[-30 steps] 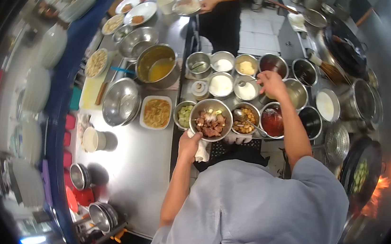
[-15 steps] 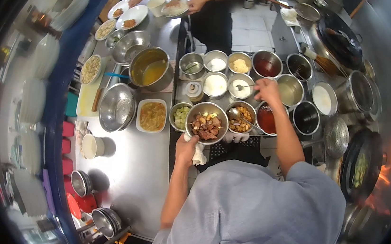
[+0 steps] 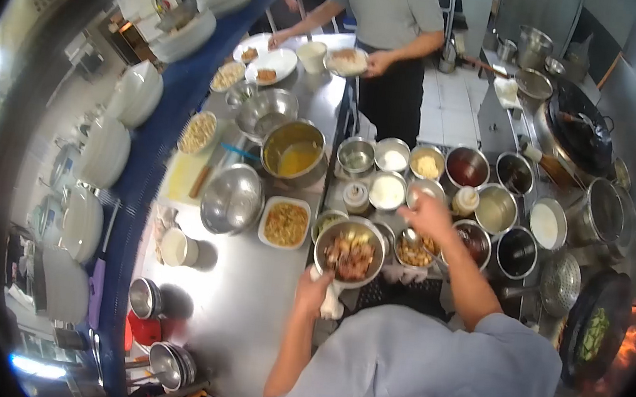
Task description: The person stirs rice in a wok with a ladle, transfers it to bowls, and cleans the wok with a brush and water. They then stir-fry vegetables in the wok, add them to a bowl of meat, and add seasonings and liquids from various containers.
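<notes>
My left hand point(image 3: 314, 291) grips the near-left rim of a steel bowl point(image 3: 379, 268) with a folded white cloth point(image 3: 332, 302) beneath it. Browned meat chunks and pale pieces point(image 3: 351, 256) fill the bowl, which is held over the near row of pots. Smeared by motion, my right hand point(image 3: 430, 215) hangs between that bowl and a pot of white seasoning point(image 3: 426, 188), partly covering the pot. Its fingers look pinched together; whatever they hold is hidden. Below them sits a pot of browned cubes point(image 3: 411, 252) with a spoon in it.
Sauce and seasoning pots surround my right arm, including a dark sauce pot point(image 3: 515, 252) and a squeeze bottle point(image 3: 466, 202). Flames burn beside a wok point(image 3: 593, 336) at right. A steel counter point(image 3: 244, 315) with bowls lies left. Across from me a person point(image 3: 390, 12) holds a plate point(image 3: 345, 63).
The view has tilted up. My right hand has left the white seasoning spoon's earlier position and come nearer the meat bowl. My left hand still holds the bowl.
</notes>
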Action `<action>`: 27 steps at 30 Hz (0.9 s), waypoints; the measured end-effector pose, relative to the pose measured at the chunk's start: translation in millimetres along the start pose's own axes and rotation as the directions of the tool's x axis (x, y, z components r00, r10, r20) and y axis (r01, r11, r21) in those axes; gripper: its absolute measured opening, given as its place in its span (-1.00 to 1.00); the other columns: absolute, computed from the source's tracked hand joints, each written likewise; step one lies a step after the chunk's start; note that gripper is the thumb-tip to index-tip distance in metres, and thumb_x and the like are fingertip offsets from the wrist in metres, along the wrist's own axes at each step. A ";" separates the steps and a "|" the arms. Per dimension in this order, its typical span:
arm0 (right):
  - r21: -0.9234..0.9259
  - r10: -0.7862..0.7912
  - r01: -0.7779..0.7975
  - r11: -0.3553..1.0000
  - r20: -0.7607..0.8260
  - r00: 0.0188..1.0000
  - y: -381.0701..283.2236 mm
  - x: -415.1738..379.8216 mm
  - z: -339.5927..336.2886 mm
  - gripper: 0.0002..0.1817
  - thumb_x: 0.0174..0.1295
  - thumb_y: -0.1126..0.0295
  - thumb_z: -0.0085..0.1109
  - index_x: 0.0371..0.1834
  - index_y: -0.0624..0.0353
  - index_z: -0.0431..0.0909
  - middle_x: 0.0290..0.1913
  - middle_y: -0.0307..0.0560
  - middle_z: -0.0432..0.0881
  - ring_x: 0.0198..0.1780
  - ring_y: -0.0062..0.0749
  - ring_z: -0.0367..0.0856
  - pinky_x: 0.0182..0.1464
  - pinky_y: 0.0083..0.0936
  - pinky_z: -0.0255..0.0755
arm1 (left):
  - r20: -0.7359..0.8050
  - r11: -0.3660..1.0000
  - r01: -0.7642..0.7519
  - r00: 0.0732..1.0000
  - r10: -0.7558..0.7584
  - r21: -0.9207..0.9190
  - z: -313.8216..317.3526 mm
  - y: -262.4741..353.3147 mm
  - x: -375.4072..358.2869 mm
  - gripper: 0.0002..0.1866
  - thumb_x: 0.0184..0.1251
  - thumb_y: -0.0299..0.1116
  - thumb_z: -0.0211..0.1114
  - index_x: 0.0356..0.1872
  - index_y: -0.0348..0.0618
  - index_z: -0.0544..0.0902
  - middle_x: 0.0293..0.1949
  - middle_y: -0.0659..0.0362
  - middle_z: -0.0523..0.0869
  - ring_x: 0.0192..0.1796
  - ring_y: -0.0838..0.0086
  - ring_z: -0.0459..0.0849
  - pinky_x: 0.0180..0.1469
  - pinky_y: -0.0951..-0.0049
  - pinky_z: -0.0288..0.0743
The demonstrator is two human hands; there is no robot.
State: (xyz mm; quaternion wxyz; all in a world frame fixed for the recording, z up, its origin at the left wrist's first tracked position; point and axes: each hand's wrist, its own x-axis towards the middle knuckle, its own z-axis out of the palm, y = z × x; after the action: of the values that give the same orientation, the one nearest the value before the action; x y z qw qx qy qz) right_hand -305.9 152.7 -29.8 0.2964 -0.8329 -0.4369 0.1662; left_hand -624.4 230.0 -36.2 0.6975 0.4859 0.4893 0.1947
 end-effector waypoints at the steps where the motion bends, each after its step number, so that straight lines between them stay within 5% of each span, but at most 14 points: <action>1: 0.096 -0.084 0.078 0.992 0.054 0.995 -1.6 13.4 25.2 -0.07 -0.05 -0.08 0.40 0.32 0.31 0.32 0.09 0.29 0.56 0.17 0.08 0.52 0.18 -0.06 0.39 | -0.018 0.998 -0.006 1.000 0.005 -0.061 -9.9 -12.0 -3.4 -0.65 0.24 -0.49 0.24 0.06 -0.33 0.54 -0.15 0.05 0.69 -0.21 0.32 0.69 -0.19 0.33 0.59; 3: -0.323 -0.212 0.208 0.923 0.021 0.977 -20.0 29.7 65.4 0.08 -0.14 -0.19 0.42 0.41 0.20 0.20 0.31 0.23 0.36 0.44 0.15 0.13 0.33 0.24 0.07 | -0.089 0.994 0.001 0.996 -0.010 -0.106 -21.9 -20.2 -17.0 -0.58 0.19 -0.52 0.27 0.12 -0.37 0.52 -0.07 0.03 0.67 -0.08 0.32 0.66 -0.02 0.33 0.54; 5: -0.198 -0.215 0.218 0.955 0.040 0.976 -19.5 52.9 109.7 0.20 -0.20 -0.23 0.44 0.47 0.17 0.06 0.41 0.21 0.21 0.50 0.22 -0.10 0.35 0.43 -0.26 | -0.149 0.988 -0.012 0.989 -0.012 -0.155 -31.4 -28.4 -28.5 -0.56 0.17 -0.54 0.26 0.12 -0.40 0.51 -0.08 -0.01 0.67 -0.11 0.30 0.67 -0.06 0.34 0.55; 7: -0.127 -0.260 0.255 0.959 -0.030 0.965 -32.8 62.0 127.3 0.14 -0.18 -0.12 0.47 0.43 0.20 0.09 0.37 0.20 0.26 0.48 0.14 0.03 0.39 0.34 -0.27 | -0.198 0.976 -0.027 0.980 -0.017 -0.216 -45.8 -52.1 -30.1 -0.58 0.17 -0.53 0.26 0.09 -0.41 0.53 -0.12 -0.02 0.68 -0.15 0.29 0.68 -0.11 0.34 0.57; 9: 0.179 -0.240 0.231 0.956 0.028 0.970 -35.1 75.8 148.1 0.02 -0.15 0.01 0.47 0.38 0.20 0.15 0.36 0.18 0.27 0.43 0.05 0.15 0.41 0.30 -0.26 | -0.255 0.976 -0.034 0.967 -0.023 -0.217 -49.7 -49.3 -43.2 -0.60 0.18 -0.52 0.26 0.07 -0.42 0.54 -0.13 -0.02 0.68 -0.16 0.29 0.68 -0.12 0.33 0.57; 10: 0.234 -0.320 0.334 0.913 -0.095 0.943 -40.5 75.0 153.1 -0.07 -0.16 0.15 0.45 0.32 0.18 0.20 0.31 0.13 0.33 0.37 -0.03 0.26 0.41 0.27 -0.22 | -0.292 0.977 -0.025 0.956 -0.039 -0.210 -51.3 -49.4 -49.6 -0.61 0.18 -0.50 0.25 0.05 -0.42 0.55 -0.15 -0.03 0.69 -0.17 0.29 0.69 -0.14 0.33 0.58; 12: 0.174 -0.456 0.459 0.871 -0.061 0.888 -57.9 75.1 143.5 -0.12 -0.17 0.23 0.41 0.31 0.16 0.24 0.28 0.10 0.37 0.37 -0.03 0.26 0.44 0.24 -0.23 | -0.347 0.982 -0.048 0.938 -0.019 -0.182 -55.1 -48.1 -54.9 -0.62 0.19 -0.49 0.25 0.04 -0.41 0.56 -0.15 -0.02 0.69 -0.16 0.29 0.69 -0.13 0.33 0.57; 14: -0.045 -0.689 0.691 0.722 0.051 0.723 -91.3 72.8 117.9 -0.17 -0.23 0.34 0.37 0.28 0.07 0.33 0.22 0.04 0.42 0.35 -0.05 0.26 0.47 0.21 -0.24 | -0.407 0.993 -0.064 0.913 0.019 -0.097 -55.8 -37.7 -58.7 -0.62 0.19 -0.46 0.26 0.04 -0.41 0.57 -0.15 -0.01 0.70 -0.14 0.31 0.69 -0.10 0.32 0.56; 16: -0.243 -0.846 0.866 0.436 0.217 0.487 -130.5 61.0 89.4 -0.21 -0.24 0.41 0.34 0.25 -0.12 0.42 0.17 -0.01 0.41 0.34 -0.05 0.26 0.48 0.23 -0.21 | -0.392 0.991 -0.061 0.920 0.011 -0.116 -59.5 -31.0 -53.9 -0.59 0.18 -0.42 0.27 0.05 -0.40 0.57 -0.14 0.02 0.71 -0.14 0.34 0.68 -0.08 0.32 0.54; 18: -0.341 -0.926 0.928 0.148 0.281 0.251 -157.5 60.3 69.3 -0.43 -0.03 0.48 0.19 0.15 -0.18 0.49 0.14 -0.03 0.43 0.30 -0.11 0.31 0.46 0.23 -0.12 | -0.338 0.992 -0.059 0.941 0.016 -0.115 -60.2 -21.6 -45.0 -0.61 0.25 -0.42 0.24 0.08 -0.39 0.52 -0.15 0.03 0.68 -0.21 0.36 0.67 -0.16 0.37 0.55; 20: -0.340 -0.944 0.940 0.036 0.298 0.144 -181.1 63.0 47.9 -0.58 0.06 0.46 0.10 0.03 -0.19 0.50 0.06 -0.11 0.45 0.24 -0.17 0.36 0.46 0.20 -0.07 | -0.336 0.986 -0.071 0.942 0.017 -0.150 -56.5 -9.7 -30.7 -0.63 0.23 -0.46 0.24 0.05 -0.41 0.52 -0.15 0.02 0.68 -0.21 0.35 0.67 -0.16 0.36 0.56; 25: -0.375 -0.954 0.927 -0.010 0.281 0.103 -187.1 75.3 31.1 -0.58 0.07 0.47 0.08 0.03 -0.19 0.52 0.08 -0.10 0.45 0.26 -0.16 0.35 0.46 0.19 -0.08 | -0.294 0.977 -0.103 0.955 0.044 -0.188 -49.0 22.1 -24.3 -0.62 0.20 -0.49 0.23 0.05 -0.42 0.51 -0.15 0.01 0.68 -0.21 0.34 0.67 -0.14 0.35 0.56; 27: -0.378 -0.946 0.918 0.120 0.237 0.221 -176.3 75.2 30.5 -0.50 0.02 0.51 0.14 0.09 -0.21 0.53 0.11 -0.07 0.45 0.28 -0.14 0.34 0.45 0.20 -0.11 | -0.299 0.977 -0.114 0.953 0.057 -0.179 -51.6 20.6 -21.3 -0.61 0.21 -0.50 0.23 0.07 -0.43 0.50 -0.12 -0.01 0.67 -0.19 0.32 0.68 -0.13 0.34 0.57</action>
State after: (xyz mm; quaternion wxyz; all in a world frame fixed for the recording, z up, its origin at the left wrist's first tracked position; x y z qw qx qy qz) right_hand -390.8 303.5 58.0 0.1495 -0.4227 -0.8745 -0.1852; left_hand -674.7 248.5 -10.4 0.6525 0.4023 0.5440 0.3412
